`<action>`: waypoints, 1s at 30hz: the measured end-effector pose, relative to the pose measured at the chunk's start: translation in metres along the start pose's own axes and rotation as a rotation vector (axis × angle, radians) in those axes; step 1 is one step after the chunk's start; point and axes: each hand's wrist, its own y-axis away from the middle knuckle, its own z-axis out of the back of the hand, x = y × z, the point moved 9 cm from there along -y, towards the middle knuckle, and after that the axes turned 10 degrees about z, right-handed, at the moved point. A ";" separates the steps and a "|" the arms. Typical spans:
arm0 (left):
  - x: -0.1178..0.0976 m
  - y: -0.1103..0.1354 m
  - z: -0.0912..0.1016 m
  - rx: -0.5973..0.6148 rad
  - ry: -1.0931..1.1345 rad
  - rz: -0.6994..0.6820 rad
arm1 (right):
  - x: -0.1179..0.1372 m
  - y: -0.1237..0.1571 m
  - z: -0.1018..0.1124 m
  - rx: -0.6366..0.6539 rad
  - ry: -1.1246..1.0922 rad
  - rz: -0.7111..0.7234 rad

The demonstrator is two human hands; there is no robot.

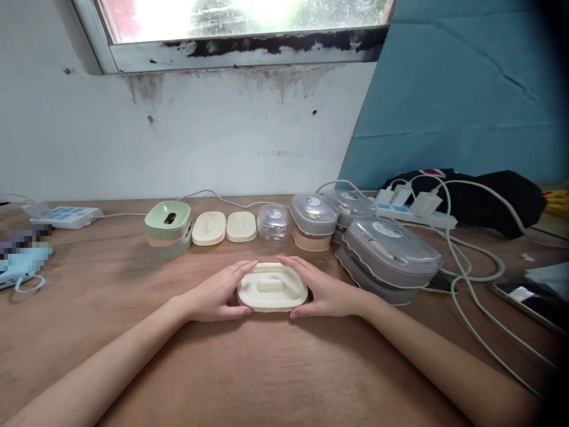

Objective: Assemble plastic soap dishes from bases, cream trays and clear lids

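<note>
A cream oval container (272, 287) with a handled lid rests on the wooden table (267, 373) in front of me. My left hand (220, 293) cups its left side and my right hand (322, 292) cups its right side, fingers curled around the rim. Behind it runs a row: a green stacked container (168, 227), two cream lids (208, 228) (241, 226), a small clear-lidded box (274, 223), and grey clear-lidded boxes (313, 220) (350, 206).
A large grey lidded box stack (387, 258) sits just right of my right hand. White cables (471, 284), a power strip (413, 210), a dark bag (489, 198) and a phone (528, 302) lie at right. Another power strip (66, 216) lies at far left.
</note>
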 end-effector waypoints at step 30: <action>0.108 0.082 0.160 -1.097 -0.280 0.706 | -0.007 0.002 0.004 -0.015 0.018 0.008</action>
